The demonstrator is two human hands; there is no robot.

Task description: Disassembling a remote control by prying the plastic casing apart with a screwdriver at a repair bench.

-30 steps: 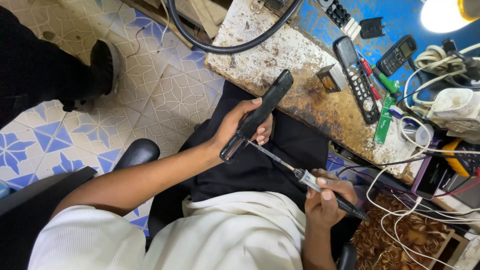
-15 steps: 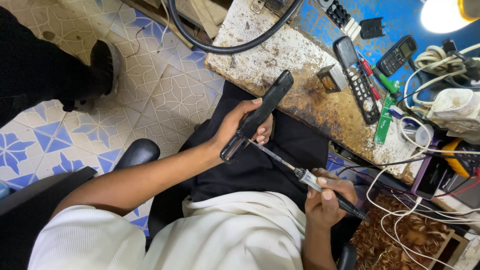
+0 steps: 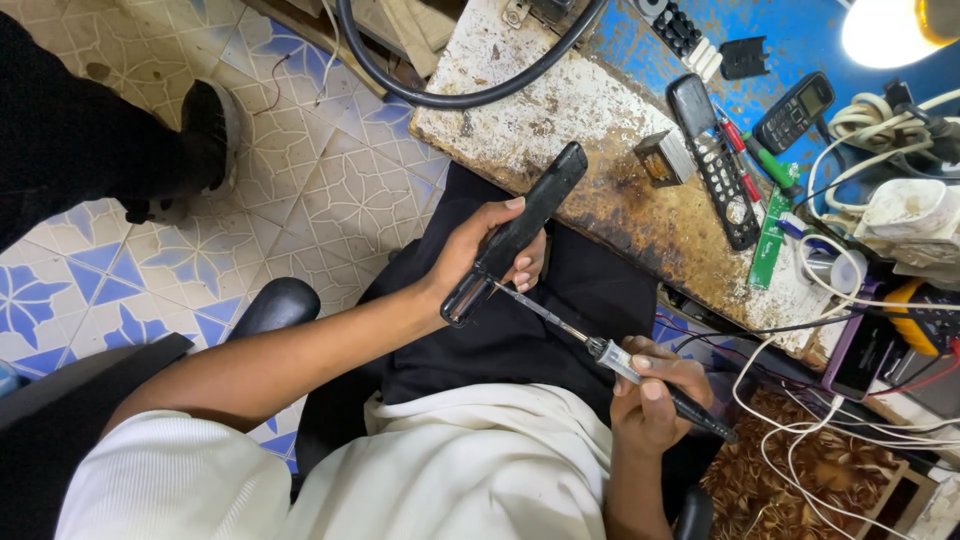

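Fingers (image 3: 520, 268) clenched around black remote (image 3: 520, 232), others (image 3: 650, 385) gripping screwdriver (image 3: 600, 350), beside cluttered workbench (image 3: 560, 110).

The middle of the black remote control (image 3: 520, 230) is covered by the left hand (image 3: 480, 250). The screwdriver (image 3: 600, 350) tip is hidden behind that remote, and its handle is partly wrapped by the right hand (image 3: 650, 400). The lamp (image 3: 900, 30) is cut off by the top edge.

A single head-worn camera looks steeply down, close over the lap, floor and workbench (image 3: 600, 200) edge.
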